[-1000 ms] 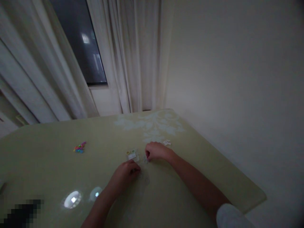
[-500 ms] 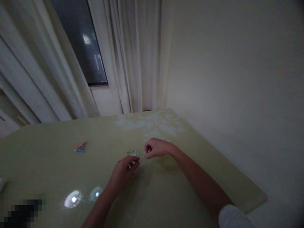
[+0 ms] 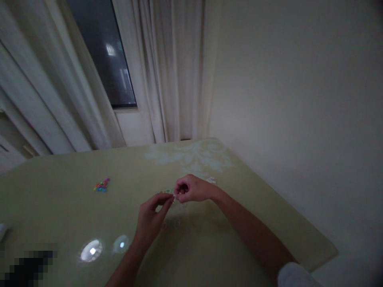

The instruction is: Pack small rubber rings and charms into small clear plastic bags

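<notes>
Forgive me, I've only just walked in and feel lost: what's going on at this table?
A person's two bare hands meet above the table. The left hand appears to pinch a tiny pale piece, too small to identify. The right hand has its fingertips right beside it; whether it grips too, I can't tell. Small clear pieces lie nearer the person, white bits lie beyond the right wrist, and a colorful little pile sits off to the left.

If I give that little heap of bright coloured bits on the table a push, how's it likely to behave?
The coloured heap would probably spread apart rather than move as one, since it looks like loose, separate pieces. They'd likely feel light, being so tiny beside the hands. They may slide easily too, as the tabletop looks smooth and shiny with reflections.
</notes>
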A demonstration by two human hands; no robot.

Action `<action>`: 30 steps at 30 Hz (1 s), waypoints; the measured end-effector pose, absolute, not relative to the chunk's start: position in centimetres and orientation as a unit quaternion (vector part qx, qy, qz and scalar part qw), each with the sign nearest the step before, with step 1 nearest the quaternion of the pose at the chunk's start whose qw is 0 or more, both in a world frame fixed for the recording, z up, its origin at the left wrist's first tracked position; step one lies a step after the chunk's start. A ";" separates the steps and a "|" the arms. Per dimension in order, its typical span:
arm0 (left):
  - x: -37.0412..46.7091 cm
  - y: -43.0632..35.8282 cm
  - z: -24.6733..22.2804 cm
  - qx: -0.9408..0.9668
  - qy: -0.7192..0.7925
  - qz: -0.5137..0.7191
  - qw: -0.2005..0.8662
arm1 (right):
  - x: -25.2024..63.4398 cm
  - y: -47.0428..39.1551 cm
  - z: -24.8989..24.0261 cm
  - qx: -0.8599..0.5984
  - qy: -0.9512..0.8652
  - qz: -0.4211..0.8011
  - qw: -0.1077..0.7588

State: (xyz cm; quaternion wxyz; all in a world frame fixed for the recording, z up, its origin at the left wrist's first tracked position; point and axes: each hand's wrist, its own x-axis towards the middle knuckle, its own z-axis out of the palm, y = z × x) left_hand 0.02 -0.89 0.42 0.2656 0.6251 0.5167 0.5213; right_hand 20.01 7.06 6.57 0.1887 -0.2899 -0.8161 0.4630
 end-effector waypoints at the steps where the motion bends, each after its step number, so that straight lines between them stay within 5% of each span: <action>1: 0.0 -0.9 0.5 0.627 0.519 0.516 0.267 | 20.1 7.0 6.7 -0.287 -0.813 0.467 0.194; 30: 0.1 -1.3 1.6 0.551 0.464 0.613 0.325 | 19.7 6.0 7.5 -0.277 -0.793 0.477 0.260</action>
